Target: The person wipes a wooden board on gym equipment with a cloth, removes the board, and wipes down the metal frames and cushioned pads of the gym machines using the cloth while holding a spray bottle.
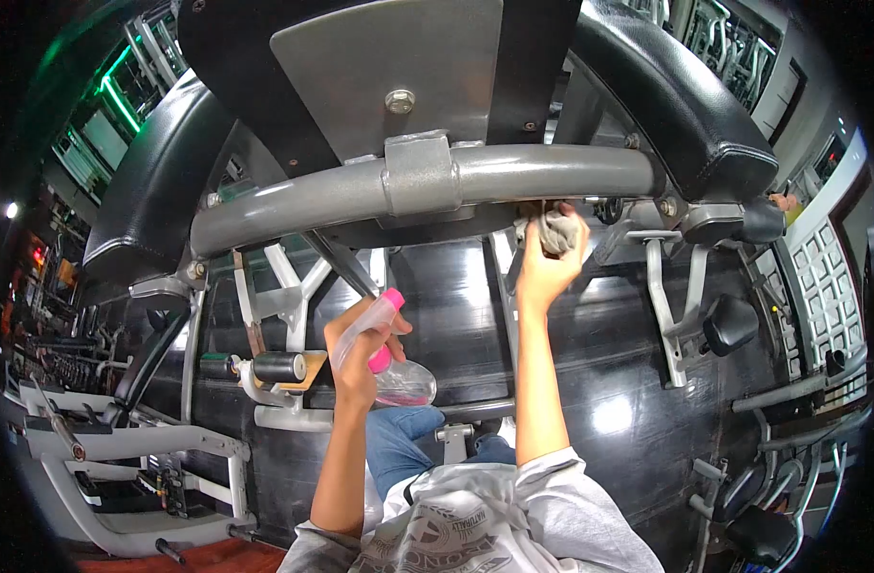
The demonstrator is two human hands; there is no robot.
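Note:
My left hand (356, 349) is wrapped round a clear spray bottle (408, 384) with a pink nozzle and collar, held low in front of me. Fingers of my right hand (552, 267) grip a crumpled greyish cloth (555, 232). That cloth is up against the underside of a curved grey metal tube (552, 172), right of its centre bracket. Part of the cloth is hidden by my fingers and the tube.
Black padded arms (155, 172) (676, 86) flank the tube, below a bolted grey plate (389, 72). White machine frames (141, 439) stand at the left, a round-padded machine (730, 325) at the right. The dark floor (609, 372) is glossy.

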